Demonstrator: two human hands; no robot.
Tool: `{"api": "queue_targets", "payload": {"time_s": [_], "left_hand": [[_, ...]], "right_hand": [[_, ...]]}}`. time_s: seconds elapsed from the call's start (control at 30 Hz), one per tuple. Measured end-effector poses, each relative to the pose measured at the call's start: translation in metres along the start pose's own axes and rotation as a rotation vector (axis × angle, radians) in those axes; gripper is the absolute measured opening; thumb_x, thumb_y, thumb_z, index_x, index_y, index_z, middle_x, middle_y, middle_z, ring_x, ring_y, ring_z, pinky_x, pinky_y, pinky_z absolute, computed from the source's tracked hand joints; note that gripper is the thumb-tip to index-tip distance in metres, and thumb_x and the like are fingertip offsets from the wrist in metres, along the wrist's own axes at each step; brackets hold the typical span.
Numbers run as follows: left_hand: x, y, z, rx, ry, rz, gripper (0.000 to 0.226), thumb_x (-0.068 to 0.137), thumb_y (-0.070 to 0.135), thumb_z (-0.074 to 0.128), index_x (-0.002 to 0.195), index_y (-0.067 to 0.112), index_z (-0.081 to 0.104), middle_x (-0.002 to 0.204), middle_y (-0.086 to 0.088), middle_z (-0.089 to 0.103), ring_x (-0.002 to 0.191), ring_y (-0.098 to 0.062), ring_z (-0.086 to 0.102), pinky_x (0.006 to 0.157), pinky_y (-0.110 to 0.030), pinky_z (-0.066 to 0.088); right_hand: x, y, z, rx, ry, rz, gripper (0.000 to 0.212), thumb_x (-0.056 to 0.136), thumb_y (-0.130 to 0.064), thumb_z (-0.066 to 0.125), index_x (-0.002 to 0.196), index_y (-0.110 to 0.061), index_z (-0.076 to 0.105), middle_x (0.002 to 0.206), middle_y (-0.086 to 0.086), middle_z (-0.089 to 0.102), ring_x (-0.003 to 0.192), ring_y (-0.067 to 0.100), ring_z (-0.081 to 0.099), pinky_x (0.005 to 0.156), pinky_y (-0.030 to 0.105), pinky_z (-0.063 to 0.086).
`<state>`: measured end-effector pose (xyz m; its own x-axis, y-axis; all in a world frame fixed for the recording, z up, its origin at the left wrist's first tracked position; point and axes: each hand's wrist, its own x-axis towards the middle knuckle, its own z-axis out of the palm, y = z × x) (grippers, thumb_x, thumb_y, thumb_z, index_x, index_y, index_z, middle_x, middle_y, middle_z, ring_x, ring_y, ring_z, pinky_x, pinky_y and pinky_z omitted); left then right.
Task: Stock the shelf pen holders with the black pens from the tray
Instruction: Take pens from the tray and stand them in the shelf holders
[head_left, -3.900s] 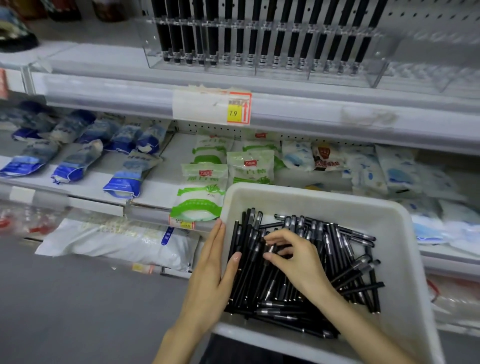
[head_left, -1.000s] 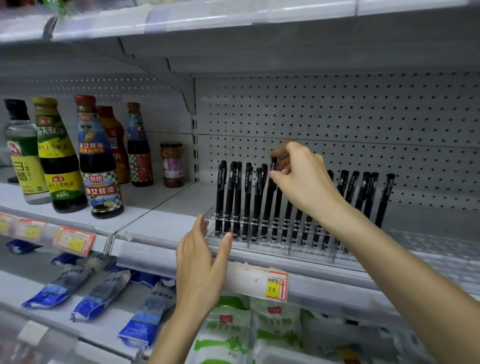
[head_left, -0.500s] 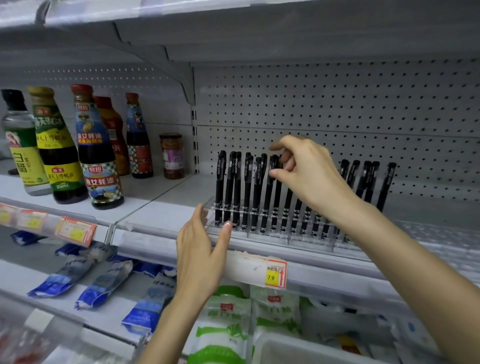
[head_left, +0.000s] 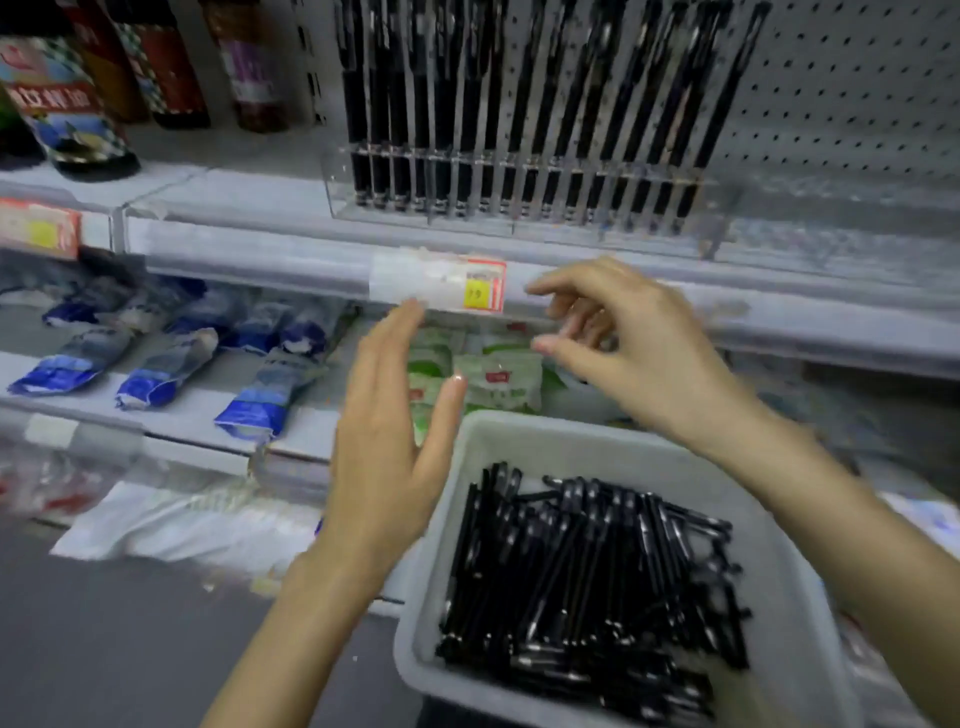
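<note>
Pens (head_left: 587, 571) sit piled in the tray (head_left: 519, 431), just under both hands. Left hand (head_left: 395, 415) is flat by the rim, right hand (head_left: 634, 348) loosely spread, both empty (bit blurry). Holder (head_left: 519, 208) stands on the shelf above, nothing in between.

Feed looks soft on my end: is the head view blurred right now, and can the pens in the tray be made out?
Head view: motion blur smears the whole frame, worst on the right hand, less on the left hand; black pens in the grey tray run together yet read as pens; no strong glare.
</note>
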<state>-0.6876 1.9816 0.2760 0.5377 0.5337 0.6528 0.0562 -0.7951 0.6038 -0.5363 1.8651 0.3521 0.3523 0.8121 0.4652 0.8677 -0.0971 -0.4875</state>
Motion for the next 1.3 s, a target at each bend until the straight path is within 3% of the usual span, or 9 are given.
{"api": "queue_targets", "payload": {"time_s": [0.1, 0.17, 0.27, 0.37, 0.8, 0.87, 1.0, 1.13, 1.3], "left_hand": [[-0.059, -0.016, 0.02, -0.033, -0.184, -0.197, 0.059, 0.095, 0.05, 0.037, 0.146, 0.019, 0.035, 0.151, 0.008, 0.033, 0.14, -0.004, 0.026, 0.111, -0.04, 0.033], [-0.089, -0.031, 0.033, -0.006, -0.305, -0.305, 0.069, 0.091, 0.062, 0.031, 0.15, 0.027, 0.026, 0.155, 0.017, 0.022, 0.141, 0.005, 0.015, 0.115, -0.039, 0.027], [-0.116, -0.046, 0.042, 0.082, -0.457, -0.295, 0.077, 0.087, 0.069, 0.025, 0.152, 0.029, 0.014, 0.154, 0.027, 0.002, 0.136, 0.018, -0.003, 0.116, -0.017, 0.007], [-0.126, -0.053, 0.044, 0.141, -0.532, -0.262, 0.077, 0.089, 0.067, 0.025, 0.153, 0.025, 0.013, 0.157, 0.023, -0.003, 0.14, 0.013, -0.004, 0.109, -0.004, -0.002], [-0.131, -0.052, 0.043, 0.094, -0.526, -0.303, 0.074, 0.089, 0.066, 0.024, 0.152, 0.033, 0.005, 0.152, 0.035, -0.011, 0.14, 0.012, -0.004, 0.106, -0.001, -0.001], [-0.131, -0.051, 0.043, 0.096, -0.525, -0.301, 0.073, 0.089, 0.066, 0.024, 0.152, 0.033, 0.005, 0.152, 0.035, -0.012, 0.141, 0.012, -0.004, 0.107, -0.003, -0.001], [-0.132, -0.051, 0.043, 0.096, -0.52, -0.298, 0.072, 0.09, 0.065, 0.025, 0.152, 0.033, 0.006, 0.152, 0.035, -0.012, 0.141, 0.011, -0.004, 0.107, -0.002, -0.002], [-0.132, -0.052, 0.042, 0.092, -0.516, -0.298, 0.071, 0.09, 0.065, 0.025, 0.151, 0.035, 0.005, 0.152, 0.035, -0.012, 0.141, 0.012, -0.004, 0.107, -0.002, -0.001], [-0.131, -0.051, 0.042, 0.077, -0.518, -0.315, 0.071, 0.089, 0.065, 0.024, 0.151, 0.036, 0.004, 0.151, 0.037, -0.012, 0.139, 0.014, -0.004, 0.105, -0.001, 0.0]], "right_hand": [[-0.052, 0.039, 0.034, 0.075, -0.182, 0.197, 0.03, 0.085, -0.018, 0.069, 0.111, -0.03, 0.058, 0.093, -0.012, 0.054, 0.085, 0.005, 0.057, 0.073, 0.012, 0.046], [-0.084, 0.065, 0.058, 0.07, -0.35, 0.351, 0.03, 0.087, -0.024, 0.068, 0.115, -0.028, 0.058, 0.101, -0.013, 0.054, 0.097, 0.007, 0.057, 0.083, 0.017, 0.047], [-0.117, 0.091, 0.086, -0.013, -0.502, 0.459, 0.043, 0.088, -0.032, 0.065, 0.128, -0.023, 0.054, 0.126, -0.004, 0.054, 0.123, 0.015, 0.049, 0.103, 0.028, 0.04], [-0.131, 0.1, 0.1, -0.142, -0.547, 0.458, 0.055, 0.091, -0.037, 0.06, 0.14, -0.024, 0.041, 0.145, -0.003, 0.04, 0.138, 0.016, 0.03, 0.111, 0.028, 0.024], [-0.152, 0.097, 0.118, -0.081, -0.417, 0.424, 0.052, 0.089, -0.03, 0.063, 0.137, -0.024, 0.045, 0.129, -0.01, 0.045, 0.122, 0.008, 0.031, 0.105, 0.02, 0.026], [-0.154, 0.096, 0.117, 0.02, -0.401, 0.467, 0.048, 0.086, -0.028, 0.068, 0.13, -0.025, 0.051, 0.119, -0.015, 0.044, 0.115, 0.005, 0.036, 0.104, 0.019, 0.032], [-0.155, 0.095, 0.118, 0.123, -0.427, 0.488, 0.035, 0.08, -0.025, 0.074, 0.112, -0.027, 0.062, 0.107, -0.019, 0.047, 0.102, 0.001, 0.043, 0.081, 0.001, 0.036], [-0.153, 0.099, 0.119, 0.157, -0.455, 0.501, 0.025, 0.074, -0.024, 0.079, 0.096, -0.029, 0.068, 0.099, -0.014, 0.056, 0.094, 0.005, 0.053, 0.074, 0.009, 0.042], [-0.152, 0.101, 0.115, 0.288, -0.515, 0.493, 0.017, 0.072, -0.021, 0.081, 0.08, -0.031, 0.07, 0.087, -0.012, 0.06, 0.083, -0.004, 0.057, 0.071, 0.009, 0.042]]}}
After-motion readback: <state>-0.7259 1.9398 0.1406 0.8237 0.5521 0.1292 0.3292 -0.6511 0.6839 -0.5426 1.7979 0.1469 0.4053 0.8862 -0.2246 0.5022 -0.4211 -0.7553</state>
